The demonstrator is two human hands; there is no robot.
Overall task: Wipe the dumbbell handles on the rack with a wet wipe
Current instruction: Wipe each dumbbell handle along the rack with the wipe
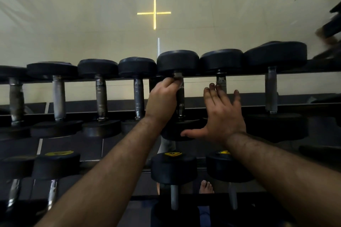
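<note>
Several black dumbbells lie across the top rails of the rack (239,74), their metal handles pointing toward me. My left hand (162,97) grips the upper end of the fifth dumbbell's handle (180,101), with a small pale wet wipe (180,82) pinched against the metal near the far head. My right hand (221,114) is spread flat with straight fingers, its fingertips touching the neighbouring handle (221,81) and its thumb lying on the near head of the gripped dumbbell (177,131).
A lower tier carries more dumbbells with yellow labels (173,167). Behind the rack is a mirror or glossy wall showing a yellow cross (154,13). A bare foot (206,187) shows on the floor under the rack. Dark equipment sits at the far right (332,24).
</note>
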